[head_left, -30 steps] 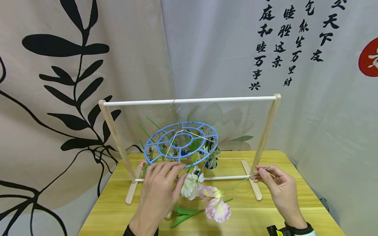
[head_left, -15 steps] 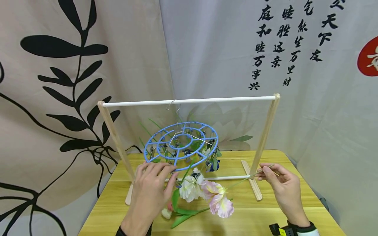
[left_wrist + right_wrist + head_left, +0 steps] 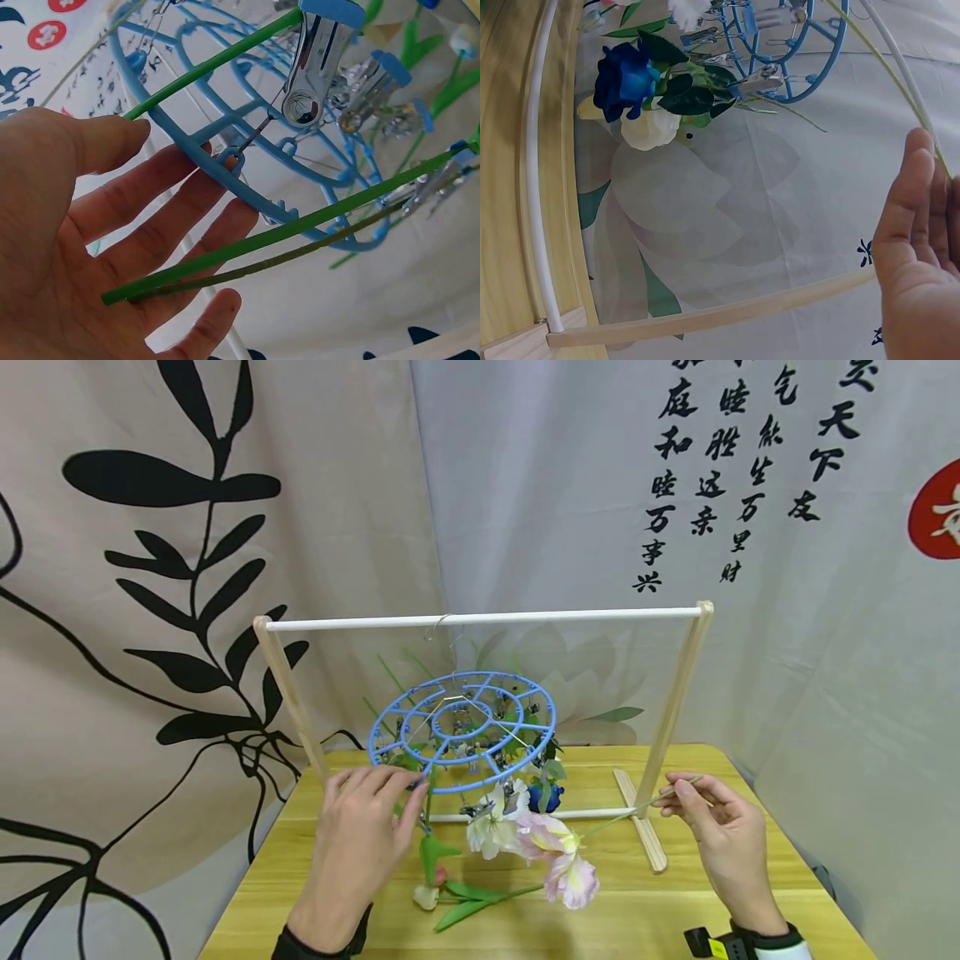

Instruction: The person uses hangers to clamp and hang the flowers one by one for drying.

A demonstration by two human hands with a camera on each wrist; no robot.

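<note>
A blue round clip hanger [image 3: 461,727] hangs by a hook from the white top bar of a wooden stand. Metal clips [image 3: 311,71] under it hold artificial flowers by their stems. My left hand [image 3: 367,831] touches its near left rim, fingers fairly straight and partly behind the ring in the left wrist view. Green stems [image 3: 285,232] cross in front of the palm. Out to the right, my right hand [image 3: 712,835] pinches the thin stem of a pink-and-white artificial flower [image 3: 558,856]. That bloom hangs in front of the hanger, close to a white flower [image 3: 495,822].
The stand's right post [image 3: 675,702] rises just behind my right hand. A white lower bar [image 3: 592,814] runs between the feet. Blue roses [image 3: 626,79] hang at the right. Green leaves and a stem [image 3: 480,897] show near the front of the wooden table [image 3: 652,918].
My left hand has moved left along the hanger's near rim, and the hanger and its flowers have turned. My right hand has shifted slightly right, still pinching the stem.
</note>
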